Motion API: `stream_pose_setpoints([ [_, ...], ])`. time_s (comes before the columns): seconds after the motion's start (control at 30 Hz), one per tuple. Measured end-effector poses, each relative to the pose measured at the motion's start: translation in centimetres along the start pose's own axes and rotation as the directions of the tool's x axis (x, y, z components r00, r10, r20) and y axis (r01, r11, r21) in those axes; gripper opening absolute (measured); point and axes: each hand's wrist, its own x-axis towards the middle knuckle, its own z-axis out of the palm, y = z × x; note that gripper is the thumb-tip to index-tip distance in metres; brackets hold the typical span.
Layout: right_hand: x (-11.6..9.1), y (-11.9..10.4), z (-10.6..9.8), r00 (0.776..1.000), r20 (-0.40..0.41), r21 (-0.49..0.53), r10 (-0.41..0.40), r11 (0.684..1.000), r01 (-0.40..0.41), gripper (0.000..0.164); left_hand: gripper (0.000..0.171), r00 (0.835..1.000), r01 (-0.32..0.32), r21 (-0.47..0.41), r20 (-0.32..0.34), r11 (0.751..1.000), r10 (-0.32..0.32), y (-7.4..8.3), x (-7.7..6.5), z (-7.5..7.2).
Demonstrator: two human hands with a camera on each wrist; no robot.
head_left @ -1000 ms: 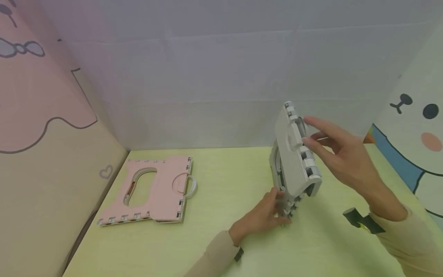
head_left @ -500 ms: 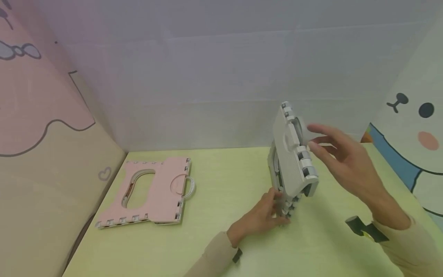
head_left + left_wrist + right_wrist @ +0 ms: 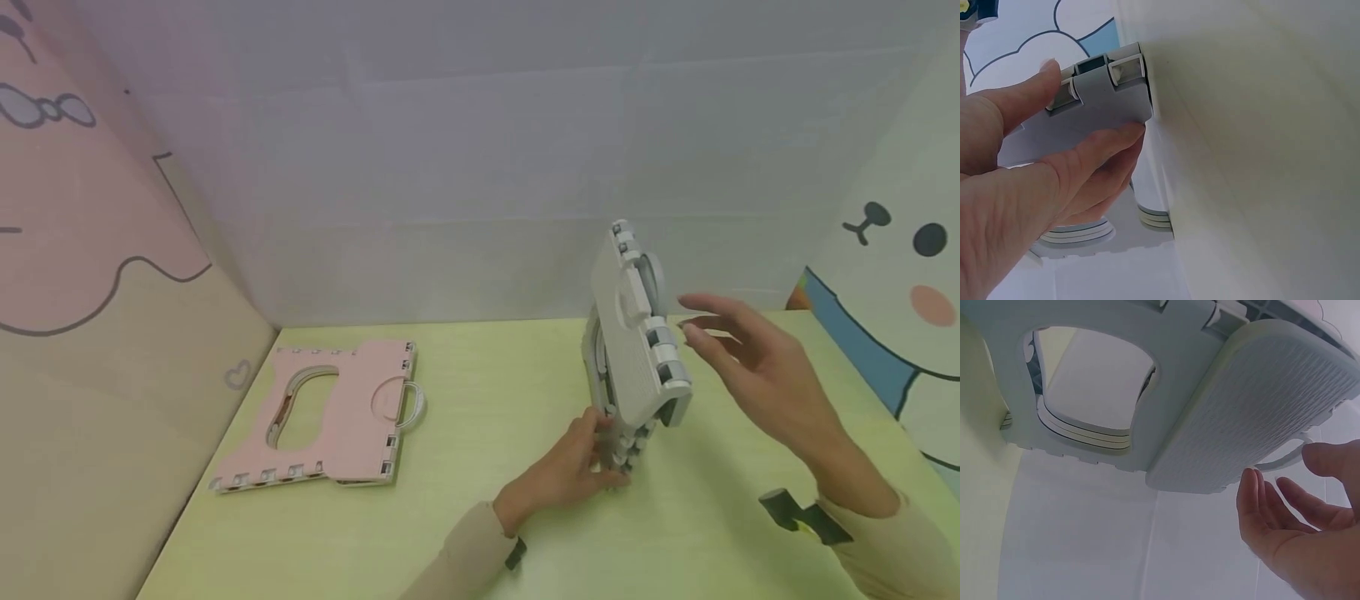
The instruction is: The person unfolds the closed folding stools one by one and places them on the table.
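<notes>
Evidently L hand (image 3: 566, 471) braces grey folding stool (image 3: 637, 342); R hand (image 3: 772, 383) holds nothing.
L hand pinches it low, prob. to stop the tilted, part-unfolded stool tipping on the table (image 3: 300, 542); stool's at approx. 1 o'clock from that hand. R hand, loosely bent, sits at 3 o'clock of it, just beside the handle (image 3: 658, 282) but apart, prob. for easy reach. Pink stool (image 3: 367, 383) lies flat at 9 o'clock, well apart, so prob. not obstructing; wall (image 3: 465, 167) at 12 o'clock may limit room behind.

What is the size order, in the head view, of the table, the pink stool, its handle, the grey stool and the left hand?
Table
Pink stool and grey stool: too alike to rank
Left hand
Pink stool's handle
</notes>
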Motion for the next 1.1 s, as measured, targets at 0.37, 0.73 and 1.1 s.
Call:
stream_pose_setpoints([
  [0.37,-1.5,1.6,0.3,0.999,0.033,0.027,0.041,0.999,-0.042,0.040,0.054,1.000,0.019,-0.027,-0.005,0.999,-0.019,0.1,0.1,0.1],
  [0.73,-3.2,3.3,0.9,0.993,0.068,0.043,0.101,0.994,-0.104,0.039,0.055,0.999,0.034,-0.035,-0.005,0.999,-0.034,0.1,0.1,0.1],
  [1.1,-4.9,5.1,2.1,0.989,0.123,0.065,0.082,0.994,-0.091,0.046,0.055,0.997,0.078,-0.106,0.002,0.991,-0.078,0.3,0.0,-0.1],
])
